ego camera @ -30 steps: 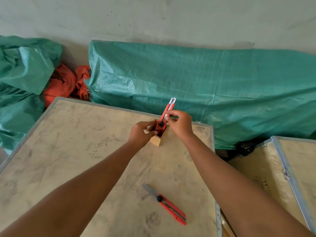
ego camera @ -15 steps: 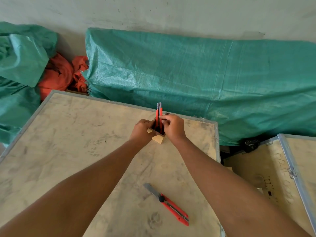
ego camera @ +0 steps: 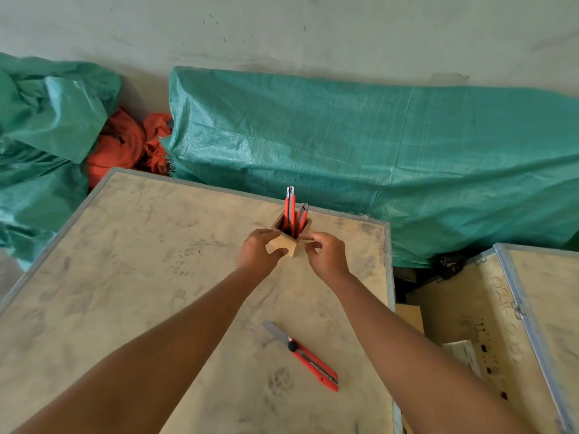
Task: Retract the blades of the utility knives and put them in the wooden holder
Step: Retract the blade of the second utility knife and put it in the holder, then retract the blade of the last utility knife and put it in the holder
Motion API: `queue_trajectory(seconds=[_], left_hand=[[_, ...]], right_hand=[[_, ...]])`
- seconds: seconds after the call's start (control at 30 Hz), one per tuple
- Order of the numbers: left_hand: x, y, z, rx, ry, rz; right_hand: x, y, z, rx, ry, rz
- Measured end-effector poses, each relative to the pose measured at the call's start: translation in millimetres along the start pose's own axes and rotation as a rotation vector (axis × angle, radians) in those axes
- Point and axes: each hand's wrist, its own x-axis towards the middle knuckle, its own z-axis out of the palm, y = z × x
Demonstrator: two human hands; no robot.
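Observation:
A small wooden holder [ego camera: 286, 245] stands near the far edge of the crate top. Two red utility knives stand upright inside it: a taller knife [ego camera: 290, 211] and a shorter knife [ego camera: 302, 217] to its right. My left hand [ego camera: 258, 250] grips the holder's left side. My right hand [ego camera: 326, 253] sits at the holder's right corner, fingers curled, touching it. A third red utility knife [ego camera: 310, 361] lies flat on the crate top nearer to me, its grey blade extended toward the upper left.
The work surface is a plywood crate top [ego camera: 125, 277] with a metal rim. A second crate [ego camera: 517, 308] stands at the right across a gap. Green tarpaulin [ego camera: 376, 151] covers bulk behind, with orange cloth [ego camera: 125, 145] at the left.
My right hand has let go of the taller knife, which now stands in the holder, and dropped to the holder's right corner. My left hand stays on the holder.

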Motion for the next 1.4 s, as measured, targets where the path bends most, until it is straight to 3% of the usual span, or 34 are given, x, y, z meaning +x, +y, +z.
queue_trajectory(seconds=[0.33, 0.53, 0.73, 0.93, 1.2, 1.4], left_hand=[[-131, -55, 38, -0.071, -0.089, -0.18], [-145, -84, 66, 0.052, -0.108, -0.109], [-137, -103, 70, 0.218, -0.143, -0.048], [-149, -107, 68, 0.174, -0.124, 0.011], [-175, -82, 42, -0.027, 0.009, 0.103], [-212, -49, 22, -0.333, 0.033, -0.06]], right_hand=[[-109, 32, 11, 0.092, -0.325, 0.227], [-152, 53, 34, -0.002, -0.483, 0.263], [-165, 61, 40, -0.021, -0.513, 0.18], [-178, 59, 38, 0.015, -0.578, 0.176], [-196, 37, 13, 0.189, -0.495, 0.164], [-192, 10, -1, 0.362, -0.35, 0.166]])
